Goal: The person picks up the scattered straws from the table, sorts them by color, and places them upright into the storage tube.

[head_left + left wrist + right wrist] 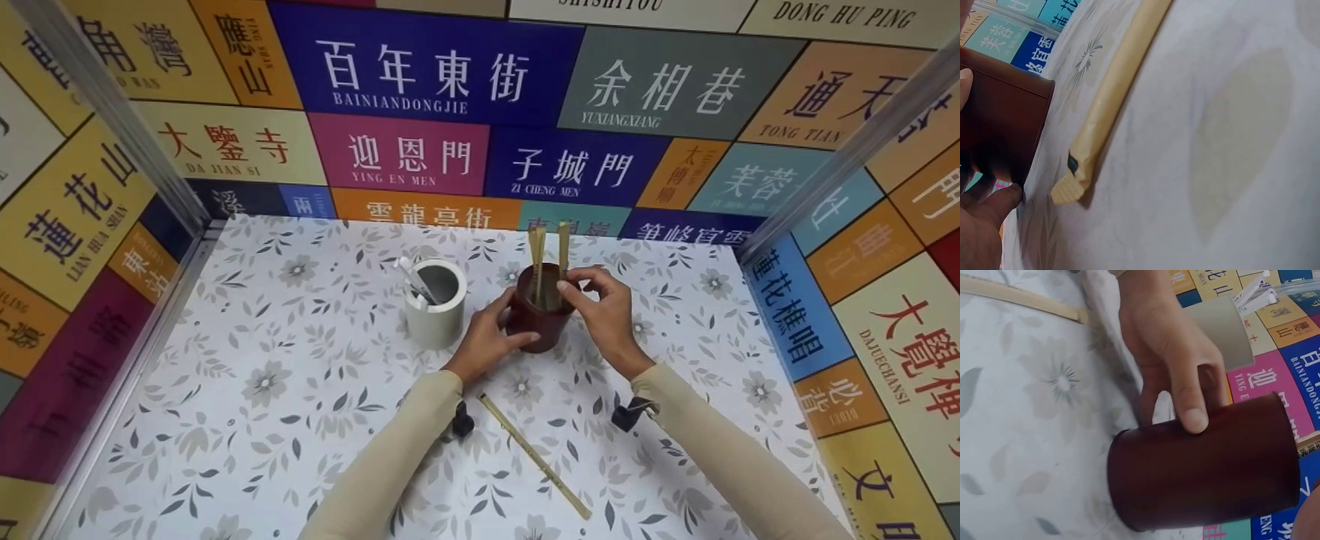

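Note:
A dark red cup (537, 330) stands upright on the table. My left hand (487, 341) grips its side, with the thumb across the front; the right wrist view shows this thumb and the fingers round the cup too. Two or more straws (537, 259) in brown paper sleeves lean together in the cup. Apart from them, another paper-wrapped straw (564, 244) rises at the right rim, where my right hand (606, 311) pinches it between thumb and forefinger. One more wrapped straw (532, 454) lies on the table between my forearms; its crimped end (1069, 188) shows in the left wrist view.
A white cylindrical cup (435, 326) with thin white sticks (412, 277) in it stands left of the red cup. The table (247, 450) has a floral cover. Panels with lettering (420, 67) enclose it at the back and both sides.

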`<state>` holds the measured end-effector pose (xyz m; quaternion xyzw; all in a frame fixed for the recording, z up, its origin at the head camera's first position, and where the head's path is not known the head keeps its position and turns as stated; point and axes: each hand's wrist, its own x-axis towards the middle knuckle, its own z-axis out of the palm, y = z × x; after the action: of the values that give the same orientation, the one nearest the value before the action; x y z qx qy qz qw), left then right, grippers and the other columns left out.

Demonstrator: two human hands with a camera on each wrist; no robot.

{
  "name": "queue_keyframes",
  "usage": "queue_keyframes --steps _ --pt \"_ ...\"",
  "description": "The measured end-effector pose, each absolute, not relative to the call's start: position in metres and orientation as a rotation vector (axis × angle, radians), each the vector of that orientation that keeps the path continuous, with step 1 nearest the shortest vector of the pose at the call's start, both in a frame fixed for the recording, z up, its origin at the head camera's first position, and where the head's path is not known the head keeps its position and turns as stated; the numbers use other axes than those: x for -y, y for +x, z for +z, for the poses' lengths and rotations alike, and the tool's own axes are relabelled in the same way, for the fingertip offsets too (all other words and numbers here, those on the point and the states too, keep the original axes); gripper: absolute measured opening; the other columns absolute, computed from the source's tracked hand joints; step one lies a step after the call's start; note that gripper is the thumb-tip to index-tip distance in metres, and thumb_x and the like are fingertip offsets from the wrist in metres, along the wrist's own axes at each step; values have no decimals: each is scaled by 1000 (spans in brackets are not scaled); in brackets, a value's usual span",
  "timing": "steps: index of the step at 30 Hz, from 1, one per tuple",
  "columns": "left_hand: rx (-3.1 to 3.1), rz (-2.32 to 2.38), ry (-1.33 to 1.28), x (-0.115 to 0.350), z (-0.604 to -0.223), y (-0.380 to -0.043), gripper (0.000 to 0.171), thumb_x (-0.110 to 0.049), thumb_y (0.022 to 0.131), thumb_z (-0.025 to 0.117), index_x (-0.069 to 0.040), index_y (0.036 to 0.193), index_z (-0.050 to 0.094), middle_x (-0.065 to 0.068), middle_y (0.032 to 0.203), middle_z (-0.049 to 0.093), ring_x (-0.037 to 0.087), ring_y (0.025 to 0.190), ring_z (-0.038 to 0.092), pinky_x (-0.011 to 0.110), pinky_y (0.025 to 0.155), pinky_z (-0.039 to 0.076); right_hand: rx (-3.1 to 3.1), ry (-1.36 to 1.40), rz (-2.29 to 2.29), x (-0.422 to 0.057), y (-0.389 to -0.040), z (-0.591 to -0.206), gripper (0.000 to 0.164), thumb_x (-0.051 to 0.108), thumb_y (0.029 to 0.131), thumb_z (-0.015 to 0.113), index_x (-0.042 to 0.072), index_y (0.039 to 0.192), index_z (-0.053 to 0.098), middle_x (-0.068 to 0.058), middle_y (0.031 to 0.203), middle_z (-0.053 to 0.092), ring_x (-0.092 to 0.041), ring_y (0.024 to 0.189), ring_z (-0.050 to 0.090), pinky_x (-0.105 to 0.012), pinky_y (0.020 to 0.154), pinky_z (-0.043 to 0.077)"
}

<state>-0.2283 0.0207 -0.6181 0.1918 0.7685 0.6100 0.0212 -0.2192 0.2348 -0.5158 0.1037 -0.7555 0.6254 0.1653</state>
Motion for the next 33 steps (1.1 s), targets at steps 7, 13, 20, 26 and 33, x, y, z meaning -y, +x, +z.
queue_keyframes --steps 7,13,20,26,33 --pt "-2345 1932 593 -21 -619 -229 100 -28 93 93 -13 173 36 10 166 53 20 151 53 34 120 48 2152 236 1749 -241 -210 -523 16 -6 94 82 -8 110 80 -22 108 77 -11 103 66 -49 95 42" --pt "-2345 1940 600 -22 -619 -229 99 -25 92 93 -12 173 37 12 166 54 21 150 55 34 119 48 2154 259 1714 -236 -190 -507 17 -7 95 81 -12 111 79 -26 108 77 -12 104 65 -44 93 42" --pt "-2366 1950 627 -23 -618 -228 98 -23 92 94 -12 172 38 13 164 55 22 149 56 36 120 49 2162 321 1676 -235 -172 -510 20 -10 95 79 -15 114 76 -32 111 74 -16 106 63 -37 91 43" --pt "-2340 1958 614 -23 -618 -228 98 -25 92 94 -16 172 39 9 164 56 20 148 57 34 118 50 2174 462 1641 -233 -149 -519 21 -12 95 78 -13 115 77 -31 114 72 -24 111 63 -39 94 43" --pt "-2329 1949 606 -22 -618 -228 98 -25 93 92 -16 173 36 7 165 54 17 150 54 32 119 48 2213 600 1566 -227 -129 -529 25 -15 91 80 -4 114 79 -28 116 72 -26 112 65 -23 97 45"
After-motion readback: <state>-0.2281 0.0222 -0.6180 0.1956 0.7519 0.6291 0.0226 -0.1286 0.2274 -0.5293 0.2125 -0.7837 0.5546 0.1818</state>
